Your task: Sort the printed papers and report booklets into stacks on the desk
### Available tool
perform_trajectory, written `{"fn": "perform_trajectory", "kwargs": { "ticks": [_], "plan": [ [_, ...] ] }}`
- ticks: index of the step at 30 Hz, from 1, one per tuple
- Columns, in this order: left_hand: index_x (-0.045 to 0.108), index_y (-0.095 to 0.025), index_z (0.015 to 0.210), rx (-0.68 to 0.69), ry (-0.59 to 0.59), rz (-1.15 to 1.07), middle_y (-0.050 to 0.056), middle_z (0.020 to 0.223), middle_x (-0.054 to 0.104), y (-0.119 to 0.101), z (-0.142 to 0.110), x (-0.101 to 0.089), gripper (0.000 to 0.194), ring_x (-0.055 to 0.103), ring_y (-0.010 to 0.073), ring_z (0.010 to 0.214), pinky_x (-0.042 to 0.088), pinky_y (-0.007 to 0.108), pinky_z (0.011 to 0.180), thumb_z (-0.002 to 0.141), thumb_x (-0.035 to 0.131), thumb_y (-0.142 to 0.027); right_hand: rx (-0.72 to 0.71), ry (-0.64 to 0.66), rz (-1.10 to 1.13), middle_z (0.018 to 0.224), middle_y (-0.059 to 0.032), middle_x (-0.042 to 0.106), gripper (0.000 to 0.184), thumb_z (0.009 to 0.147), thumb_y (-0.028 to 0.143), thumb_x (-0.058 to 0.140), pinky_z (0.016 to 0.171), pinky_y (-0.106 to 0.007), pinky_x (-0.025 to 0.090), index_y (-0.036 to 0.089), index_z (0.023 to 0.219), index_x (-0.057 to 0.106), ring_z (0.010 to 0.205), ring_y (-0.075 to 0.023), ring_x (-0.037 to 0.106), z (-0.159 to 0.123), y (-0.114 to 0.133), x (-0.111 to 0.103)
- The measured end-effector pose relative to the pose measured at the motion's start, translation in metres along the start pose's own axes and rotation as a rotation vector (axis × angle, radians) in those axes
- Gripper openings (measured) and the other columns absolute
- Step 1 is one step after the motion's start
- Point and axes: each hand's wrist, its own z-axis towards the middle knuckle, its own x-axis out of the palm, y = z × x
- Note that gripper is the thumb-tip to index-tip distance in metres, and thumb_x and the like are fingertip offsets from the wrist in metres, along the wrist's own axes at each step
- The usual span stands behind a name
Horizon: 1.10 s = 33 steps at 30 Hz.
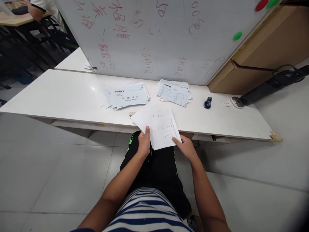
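Observation:
Printed sheets of paper (pixel 160 127) are held up over my lap at the desk's front edge, their far end reaching above the desktop. My left hand (pixel 144 141) grips them at the lower left, thumb on top. At the lower right corner my right hand (pixel 185 146) pinches them, thumb also on top; the fingers beneath are hidden. Beyond the sheets lies a stack of testing reports (pixel 130 95) marked PONY. To its right is a second pile of printed papers (pixel 174 92), slightly fanned out.
A whiteboard (pixel 135 42) with red writing stands along the back of the white desk (pixel 72 93). On the right are a dark blue object (pixel 207 102), a black cylindrical device (pixel 270 84) and cardboard boxes (pixel 267 38). Another person's arm (pixel 36 12) shows at the far left.

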Motion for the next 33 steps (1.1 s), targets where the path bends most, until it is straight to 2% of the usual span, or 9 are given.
{"fn": "perform_trajectory", "kwargs": {
  "ticks": [4, 7, 9, 11, 15, 18, 25, 30, 33],
  "plan": [
    [0.066, -0.014, 0.104, -0.02, 0.03, 0.086, 0.014, 0.117, 0.068, 0.001, -0.002, 0.001, 0.044, 0.066, 0.028, 0.105, 0.052, 0.044, 0.094, 0.072, 0.079, -0.041, -0.042, -0.019, -0.161, 0.083, -0.0049, 0.072, 0.037, 0.08, 0.056, 0.057, 0.067, -0.033, 0.046, 0.022, 0.084, 0.069, 0.079, -0.0253, 0.065, 0.003, -0.003, 0.002],
    [0.066, -0.014, 0.105, -0.013, 0.029, 0.049, 0.014, 0.116, 0.068, 0.003, -0.002, 0.001, 0.041, 0.066, 0.0271, 0.104, 0.052, 0.044, 0.094, 0.073, 0.079, -0.037, -0.04, -0.252, -0.305, 0.066, -0.0026, 0.064, 0.04, 0.077, 0.06, 0.059, 0.064, -0.032, 0.044, 0.022, 0.086, 0.065, 0.067, -0.0226, 0.06, 0.004, -0.011, 0.008],
    [0.065, -0.014, 0.107, 0.0, 0.029, -0.006, 0.013, 0.117, 0.068, 0.004, -0.001, 0.001, 0.042, 0.066, 0.0257, 0.104, 0.051, 0.043, 0.095, 0.074, 0.078, -0.036, -0.009, -0.461, -0.228, 0.075, -0.0043, 0.065, 0.05, 0.076, 0.061, 0.061, 0.067, -0.033, 0.046, 0.02, 0.103, 0.06, 0.07, -0.0219, 0.061, 0.002, -0.017, 0.019],
    [0.065, -0.014, 0.109, 0.008, 0.039, -0.043, 0.013, 0.118, 0.068, 0.004, 0.0, 0.002, 0.043, 0.066, 0.0247, 0.104, 0.051, 0.041, 0.097, 0.073, 0.079, -0.035, 0.039, -0.554, 0.024, 0.098, -0.0102, 0.067, 0.061, 0.076, 0.061, 0.061, 0.074, -0.035, 0.05, 0.019, 0.119, 0.05, 0.084, -0.0224, 0.064, -0.005, -0.02, 0.035],
    [0.065, -0.013, 0.109, 0.021, 0.082, -0.092, 0.013, 0.117, 0.069, 0.006, -0.001, 0.005, 0.046, 0.067, 0.0241, 0.104, 0.05, 0.041, 0.098, 0.072, 0.079, -0.035, 0.142, -0.277, 0.628, 0.134, -0.012, 0.055, 0.064, 0.081, 0.058, 0.057, 0.086, -0.039, 0.053, 0.025, 0.134, 0.042, 0.115, -0.0256, 0.059, -0.025, -0.014, 0.07],
    [0.066, -0.012, 0.109, 0.004, 0.141, -0.099, 0.013, 0.115, 0.069, 0.009, -0.007, 0.007, 0.047, 0.066, 0.0242, 0.105, 0.049, 0.04, 0.098, 0.071, 0.08, -0.036, 0.113, -0.133, 0.832, 0.141, -0.0069, 0.051, 0.068, 0.082, 0.054, 0.059, 0.095, -0.046, 0.052, 0.031, 0.142, 0.037, 0.127, -0.0277, 0.051, -0.036, -0.002, 0.08],
    [0.071, -0.011, 0.102, -0.127, 0.388, -0.003, 0.015, 0.112, 0.07, 0.009, -0.019, 0.009, 0.045, 0.066, 0.0264, 0.105, 0.046, 0.043, 0.101, 0.068, 0.082, -0.038, -0.038, -0.257, 0.833, 0.149, -0.0041, 0.041, 0.075, 0.082, 0.042, 0.064, 0.113, -0.051, 0.036, 0.031, 0.148, 0.03, 0.136, -0.0269, 0.041, -0.037, 0.011, 0.053],
    [0.068, -0.017, 0.108, 0.061, 0.292, 0.041, 0.009, 0.11, 0.07, -0.015, -0.008, 0.009, 0.049, 0.064, 0.0226, 0.105, 0.046, 0.037, 0.098, 0.064, 0.083, -0.034, -0.051, -0.527, 0.669, 0.142, -0.0045, 0.05, 0.071, 0.079, 0.042, 0.067, 0.113, -0.051, 0.035, 0.03, 0.143, 0.039, 0.135, -0.0267, 0.042, -0.033, -0.009, 0.03],
    [0.063, -0.022, 0.115, 0.184, 0.336, 0.149, 0.007, 0.113, 0.067, -0.034, -0.002, 0.006, 0.054, 0.061, 0.0208, 0.107, 0.047, 0.032, 0.094, 0.066, 0.082, -0.032, -0.069, -0.598, 0.533, 0.13, -0.0091, 0.06, 0.061, 0.076, 0.042, 0.069, 0.107, -0.05, 0.042, 0.023, 0.132, 0.053, 0.125, -0.0283, 0.053, -0.031, -0.025, 0.014]
  ]
}}
